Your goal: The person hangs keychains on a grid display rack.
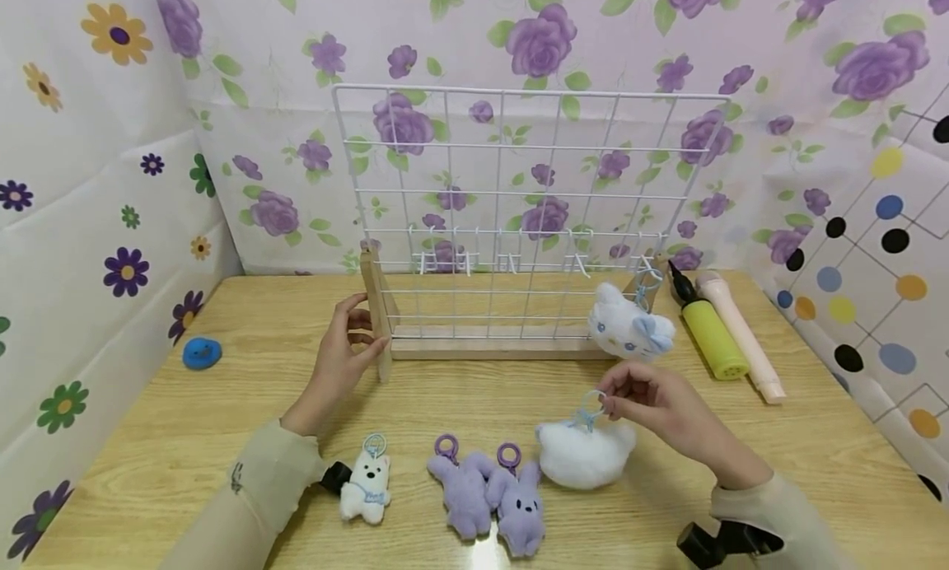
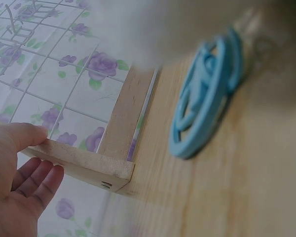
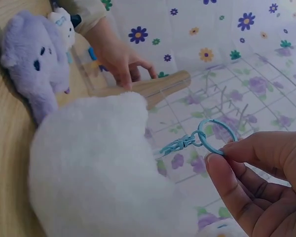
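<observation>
My right hand point(image 1: 663, 401) pinches the light-blue key ring point(image 3: 217, 137) of a white plush keychain point(image 1: 586, 456) between thumb and forefinger. The plush hangs from a short blue chain, its plain side towards the head camera, low over the table. At the left end of the wire grid rack point(image 1: 526, 195), my left hand point(image 1: 347, 348) grips the wooden stand point(image 2: 84, 160), thumb on one side and fingers on the other. A white cat-faced plush keychain point(image 1: 626, 323) with a blue bow hangs at the grid's right end.
Two purple plush keychains point(image 1: 465, 496) and a white bear keychain point(image 1: 366, 489) lie along the front. A blue toy duck point(image 1: 202, 353) sits far left. Right of the rack lie a yellow-green pump point(image 1: 713, 339) and a pale pink tube point(image 1: 741, 335). Several white hooks point(image 1: 507, 263) hang on the grid.
</observation>
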The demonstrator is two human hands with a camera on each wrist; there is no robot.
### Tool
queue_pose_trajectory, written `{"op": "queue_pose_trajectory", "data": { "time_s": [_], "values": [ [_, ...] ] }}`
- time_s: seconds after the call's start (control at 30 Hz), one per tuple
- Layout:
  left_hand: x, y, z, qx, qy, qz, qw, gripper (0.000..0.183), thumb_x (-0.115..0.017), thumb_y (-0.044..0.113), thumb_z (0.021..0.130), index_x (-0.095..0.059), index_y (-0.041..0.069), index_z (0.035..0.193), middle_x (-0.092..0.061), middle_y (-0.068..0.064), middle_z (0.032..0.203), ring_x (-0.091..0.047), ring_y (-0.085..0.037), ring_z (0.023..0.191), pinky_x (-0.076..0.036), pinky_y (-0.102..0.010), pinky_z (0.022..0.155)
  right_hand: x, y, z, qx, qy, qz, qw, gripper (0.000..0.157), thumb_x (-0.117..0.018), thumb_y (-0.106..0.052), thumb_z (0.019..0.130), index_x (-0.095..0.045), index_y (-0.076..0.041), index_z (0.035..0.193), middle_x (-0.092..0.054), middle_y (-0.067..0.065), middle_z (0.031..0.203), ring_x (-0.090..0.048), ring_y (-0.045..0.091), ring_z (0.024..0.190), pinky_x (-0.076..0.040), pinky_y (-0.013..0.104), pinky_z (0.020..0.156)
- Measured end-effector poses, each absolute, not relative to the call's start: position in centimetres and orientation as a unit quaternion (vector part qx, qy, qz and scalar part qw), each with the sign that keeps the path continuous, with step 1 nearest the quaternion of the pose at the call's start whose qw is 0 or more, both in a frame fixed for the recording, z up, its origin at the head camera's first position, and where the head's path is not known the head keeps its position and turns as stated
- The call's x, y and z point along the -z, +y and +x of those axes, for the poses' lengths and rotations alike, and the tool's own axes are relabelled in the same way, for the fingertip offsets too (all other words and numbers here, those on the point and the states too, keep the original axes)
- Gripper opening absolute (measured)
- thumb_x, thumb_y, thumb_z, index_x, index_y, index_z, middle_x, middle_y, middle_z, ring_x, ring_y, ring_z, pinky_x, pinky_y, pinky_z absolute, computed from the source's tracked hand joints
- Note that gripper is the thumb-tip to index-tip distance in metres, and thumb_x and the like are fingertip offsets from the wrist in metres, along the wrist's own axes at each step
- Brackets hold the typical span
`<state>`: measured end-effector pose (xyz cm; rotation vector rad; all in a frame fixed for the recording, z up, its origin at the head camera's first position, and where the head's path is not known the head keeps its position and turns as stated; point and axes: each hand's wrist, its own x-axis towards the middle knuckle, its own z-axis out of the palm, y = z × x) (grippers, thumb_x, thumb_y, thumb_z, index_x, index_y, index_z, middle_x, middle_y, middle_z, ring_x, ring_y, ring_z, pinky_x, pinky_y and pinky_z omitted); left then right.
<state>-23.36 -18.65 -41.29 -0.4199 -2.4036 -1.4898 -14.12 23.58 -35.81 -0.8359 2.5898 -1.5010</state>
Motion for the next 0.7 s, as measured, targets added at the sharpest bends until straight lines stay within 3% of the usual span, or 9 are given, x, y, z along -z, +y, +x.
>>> {"op": "queue_pose_trajectory", "data": {
  "time_s": [0.4,0.7],
  "values": [
    [41.3,-18.5,-23.4,0.511,-0.833,-0.15,0.149,0.071,-0.067,0.001,0.088,-0.026,0.004,0.146,-0.051,-0.022,0.119,-0.052,-0.028,0.105,-0.051,-0.026,0.082,33.1,24.0,-15.7,0.463,0.84,-0.276,-0.054,0.011,-0.06,0.003,0.091,-0.061,0.002,0.102,-0.064,-0.003,0.087,-0.064,0.007,0.071,-0.056,0.027,0.06],
    [41.5,-18.5,-23.5,0.508,-0.834,-0.152,0.153,0.072,-0.067,-0.001,0.087,-0.026,0.003,0.146,-0.051,-0.022,0.118,-0.053,-0.029,0.103,-0.052,-0.025,0.08,31.6,23.1,-16.8,0.458,0.846,-0.26,-0.084,0.01,-0.06,0.001,0.092,-0.063,0.001,0.101,-0.066,0.001,0.085,-0.062,0.006,0.068,-0.053,0.024,0.056]
  ]
}}
